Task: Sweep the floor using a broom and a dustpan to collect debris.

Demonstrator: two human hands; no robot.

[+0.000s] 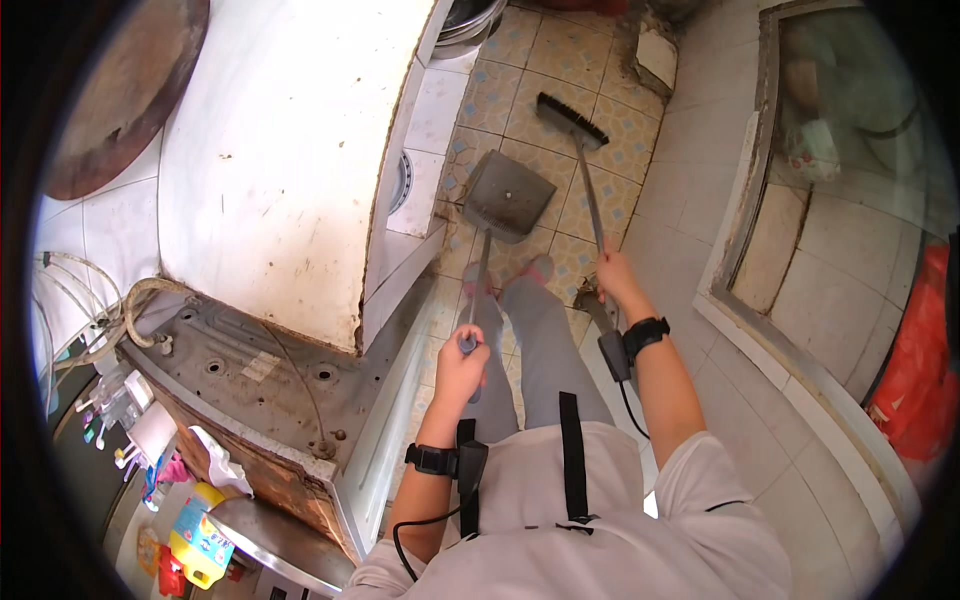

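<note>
My left hand (459,364) is wrapped around the handle of a long-handled grey dustpan (514,191). The pan lies over the floor in front of my feet, its handle running back towards me. In my right hand (621,281) is the pole of a broom (592,195). The dark-bristled broom head (571,121) is at the tiled floor, beyond and to the right of the pan, apart from it. Whether any debris is in the pan is too unclear to tell.
A white counter (285,150) with a chipped edge stands left, above a tiled shelf. Behind it sits a rusty metal appliance top (262,375) with a hose. A pipe (596,307) rises beside my right leg. At right are a tiled wall and a framed window (840,150).
</note>
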